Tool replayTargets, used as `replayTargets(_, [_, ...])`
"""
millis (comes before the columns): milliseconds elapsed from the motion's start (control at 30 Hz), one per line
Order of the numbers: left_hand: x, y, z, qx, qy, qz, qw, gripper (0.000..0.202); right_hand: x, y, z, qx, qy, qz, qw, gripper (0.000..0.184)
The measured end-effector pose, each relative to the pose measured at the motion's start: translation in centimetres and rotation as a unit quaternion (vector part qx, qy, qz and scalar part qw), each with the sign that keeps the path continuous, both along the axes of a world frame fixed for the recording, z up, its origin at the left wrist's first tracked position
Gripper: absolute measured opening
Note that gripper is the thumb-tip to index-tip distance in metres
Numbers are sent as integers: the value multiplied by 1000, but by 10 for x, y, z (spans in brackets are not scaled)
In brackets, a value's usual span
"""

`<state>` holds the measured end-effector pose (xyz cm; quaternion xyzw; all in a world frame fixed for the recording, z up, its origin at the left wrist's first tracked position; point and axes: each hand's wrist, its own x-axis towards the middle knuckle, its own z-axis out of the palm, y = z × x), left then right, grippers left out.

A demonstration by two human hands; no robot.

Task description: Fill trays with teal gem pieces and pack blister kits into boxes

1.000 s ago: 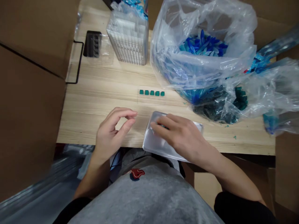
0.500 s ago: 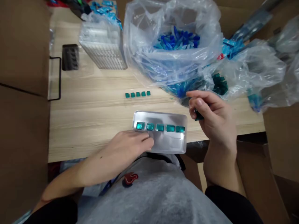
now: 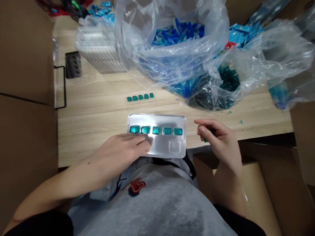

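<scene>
A silvery tray [image 3: 159,149] with square hollows lies near the table's front edge. Along its far row sit several clear teal cubes [image 3: 156,130]. My left hand [image 3: 133,146] bends over the tray's near-left part, its fingers closed and pointing down; the fingertips and anything in them are hidden. Just right of the tray, my right hand [image 3: 219,136] is raised with curled fingers. A bit of a teal cube [image 3: 206,141] shows beneath these fingers; how many it holds I cannot tell.
A row of small teal cubes [image 3: 140,97] lies beyond the tray. Behind are a plastic bag of blue pieces [image 3: 182,65], a bag of dark teal cubes [image 3: 228,80] and a stack of clear trays [image 3: 100,49]. A black holder [image 3: 73,64] stands at left.
My right hand has come from near the bag of teal cubes toward me, down beside the tray. My left hand stays over the tray's near-left part. The whole view has shifted slightly.
</scene>
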<state>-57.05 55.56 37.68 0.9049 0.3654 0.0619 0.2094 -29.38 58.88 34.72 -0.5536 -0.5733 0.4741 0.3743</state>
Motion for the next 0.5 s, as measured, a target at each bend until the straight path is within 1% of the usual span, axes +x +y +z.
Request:
replayTargets(33, [6, -5, 0, 72, 28, -1, 997, 27, -2, -2, 0, 7, -12, 8, 1000, 14])
replayTargets(100, [21, -13, 0, 197, 91, -14, 976, 33, -5, -5, -1, 23, -28, 26, 999, 14])
replayTargets(133, [28, -17, 0, 230, 105, -20, 967, 35, -6, -6, -1, 31, -32, 30, 999, 15])
replayTargets(167, [33, -20, 0, 246, 108, -26, 963, 36, -7, -7, -2, 38, -35, 30, 998, 15])
replayTargets(233, [37, -22, 2, 257, 73, -35, 963, 32, -6, -10, -2, 50, -39, 17, 998, 16])
replayTargets(300, [34, -23, 7, 261, 14, -22, 965, 21, -3, -14, 0, 66, -27, 11, 997, 16])
replayTargets(367, [28, -22, 13, 251, -49, 5, 967, 12, -1, -19, 2, 77, 14, 39, 996, 22])
replayTargets(433, [21, -21, 18, 231, -100, 21, 968, 11, -1, -24, 6, 90, 82, 88, 989, 40])
replayTargets(500, [18, -20, 19, 215, -132, 15, 968, 11, -4, -27, 9, 104, 128, 143, 976, 59])
